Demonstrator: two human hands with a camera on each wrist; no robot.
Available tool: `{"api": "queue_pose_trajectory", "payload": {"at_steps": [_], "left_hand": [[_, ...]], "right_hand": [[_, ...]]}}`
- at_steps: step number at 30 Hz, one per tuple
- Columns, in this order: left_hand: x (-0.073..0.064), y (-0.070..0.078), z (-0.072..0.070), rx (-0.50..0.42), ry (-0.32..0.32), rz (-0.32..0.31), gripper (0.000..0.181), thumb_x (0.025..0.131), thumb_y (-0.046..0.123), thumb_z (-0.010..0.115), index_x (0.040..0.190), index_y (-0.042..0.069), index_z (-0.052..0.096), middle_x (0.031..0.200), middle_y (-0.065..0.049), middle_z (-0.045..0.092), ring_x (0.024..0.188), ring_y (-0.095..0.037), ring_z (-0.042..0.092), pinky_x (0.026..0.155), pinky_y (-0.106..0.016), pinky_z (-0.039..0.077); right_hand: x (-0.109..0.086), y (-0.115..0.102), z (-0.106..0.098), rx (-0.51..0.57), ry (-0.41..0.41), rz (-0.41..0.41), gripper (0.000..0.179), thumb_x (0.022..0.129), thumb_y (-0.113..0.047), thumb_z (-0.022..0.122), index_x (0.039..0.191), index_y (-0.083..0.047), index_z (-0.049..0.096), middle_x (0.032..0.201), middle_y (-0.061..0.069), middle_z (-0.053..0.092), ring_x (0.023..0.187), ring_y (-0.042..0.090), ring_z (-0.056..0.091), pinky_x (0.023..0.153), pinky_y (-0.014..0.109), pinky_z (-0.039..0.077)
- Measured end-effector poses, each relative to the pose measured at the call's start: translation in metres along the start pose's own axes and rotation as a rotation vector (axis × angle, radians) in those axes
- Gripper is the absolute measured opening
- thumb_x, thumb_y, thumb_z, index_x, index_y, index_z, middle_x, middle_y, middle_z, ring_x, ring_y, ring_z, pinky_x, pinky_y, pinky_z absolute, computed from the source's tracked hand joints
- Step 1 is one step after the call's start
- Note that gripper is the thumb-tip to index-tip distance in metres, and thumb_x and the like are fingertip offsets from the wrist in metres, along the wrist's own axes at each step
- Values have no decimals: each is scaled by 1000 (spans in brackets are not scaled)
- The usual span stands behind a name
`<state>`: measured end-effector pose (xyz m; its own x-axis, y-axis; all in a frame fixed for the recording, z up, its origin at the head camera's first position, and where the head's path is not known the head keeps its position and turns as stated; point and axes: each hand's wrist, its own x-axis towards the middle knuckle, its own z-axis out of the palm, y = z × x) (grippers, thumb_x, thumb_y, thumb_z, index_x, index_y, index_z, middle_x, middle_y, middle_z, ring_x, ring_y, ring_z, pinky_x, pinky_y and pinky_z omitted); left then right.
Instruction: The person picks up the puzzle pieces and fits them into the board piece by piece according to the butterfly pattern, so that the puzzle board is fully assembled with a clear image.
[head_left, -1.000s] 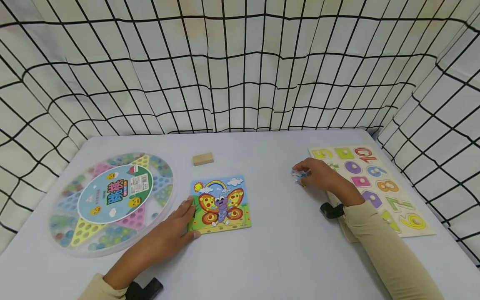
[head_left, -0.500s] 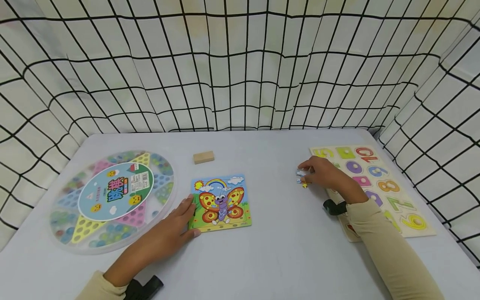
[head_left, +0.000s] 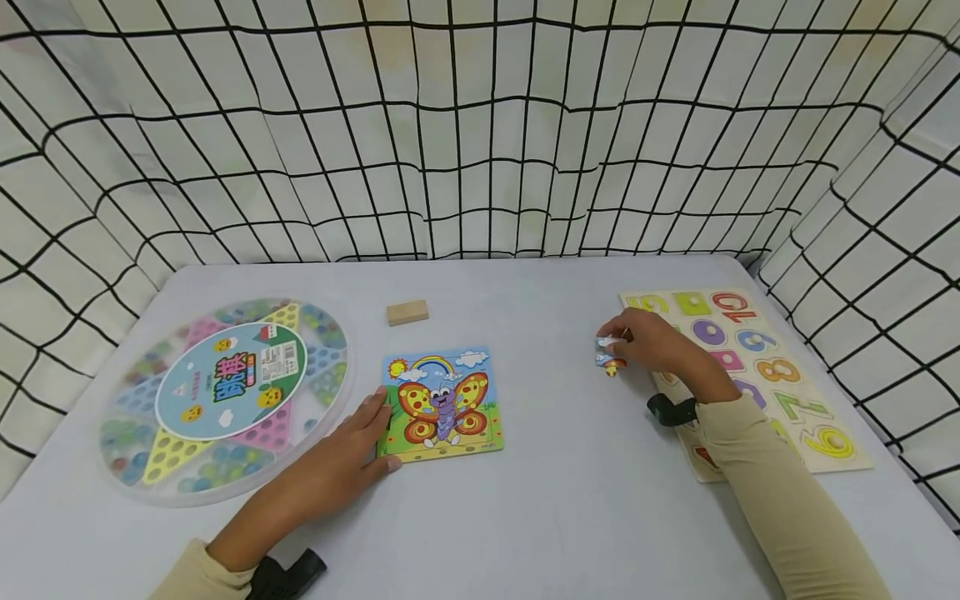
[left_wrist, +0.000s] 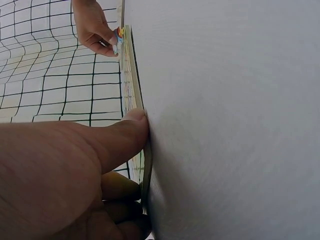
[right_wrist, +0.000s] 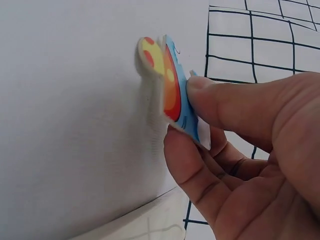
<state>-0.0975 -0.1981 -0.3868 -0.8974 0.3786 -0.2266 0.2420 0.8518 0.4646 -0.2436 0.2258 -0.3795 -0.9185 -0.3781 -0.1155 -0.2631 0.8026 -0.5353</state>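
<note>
My left hand (head_left: 333, 471) lies at the near-left corner of a butterfly jigsaw puzzle (head_left: 444, 407), fingers along its left side and thumb at the front edge. Seen almost edge-on in the left wrist view, the puzzle (left_wrist: 136, 82) has my thumb (left_wrist: 131, 127) against it. Over on the right, my right hand (head_left: 651, 340) pinches a jigsaw piece (head_left: 609, 354) between thumb and fingers. The right wrist view shows this piece (right_wrist: 173, 90) tilted up, printed blue, orange and red, with a yellow red-spotted knob close over the white table.
A round Chinese checkers set (head_left: 231, 383) with coloured marbles lies on the left. Behind the puzzle is a small wooden block (head_left: 407, 312). A wooden number-and-shape board (head_left: 780, 408) lies partly under my right forearm. Black netting (head_left: 487, 137) encloses the table's back and sides.
My right hand has moved slightly right with the jigsaw piece and turned it, so more of its printed face shows. The left hand stays at the puzzle's corner.
</note>
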Motion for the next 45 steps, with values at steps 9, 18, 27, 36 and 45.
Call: {"api": "queue_pose_trajectory", "payload": {"at_steps": [9,18,27,36,45], "left_hand": [[0,1,0,10,13,27,77,95,33,63,150,-7,25,160,-21,10,144,-41,13,108,-57,27],[0,0,0,18,16,33,77,95,31,64,149,-8,26,159,-22,11,144,-42,14,108,-58,27],[0,3,-1,24,13,32,76,95,31,64,149,-7,26,160,-21,11,144,-41,13,109,-58,26],[-1,0,-1,20,21,30,76,96,31,62,150,-6,25,159,-21,12,144,-41,11,109,-58,25],[1,1,0,35,29,42,74,95,30,64,149,-7,29,159,-20,14,144,-41,13,109,-58,26]], "right_hand": [[2,-3,-2,60,-37,-44,27,97,3,52,118,-1,68,117,13,65,101,26,55,88,41,47],[13,-19,3,78,-16,-93,28,95,1,56,121,-1,67,104,9,65,91,24,53,75,33,47],[26,-40,14,96,-16,-165,31,92,3,56,120,-2,67,103,8,65,87,21,55,70,31,48],[37,-73,33,137,-6,-217,30,93,1,57,120,-4,68,104,6,66,86,19,57,69,29,51],[42,-102,51,197,-94,-253,27,94,0,59,119,-5,68,109,5,66,89,17,59,71,26,52]]}}
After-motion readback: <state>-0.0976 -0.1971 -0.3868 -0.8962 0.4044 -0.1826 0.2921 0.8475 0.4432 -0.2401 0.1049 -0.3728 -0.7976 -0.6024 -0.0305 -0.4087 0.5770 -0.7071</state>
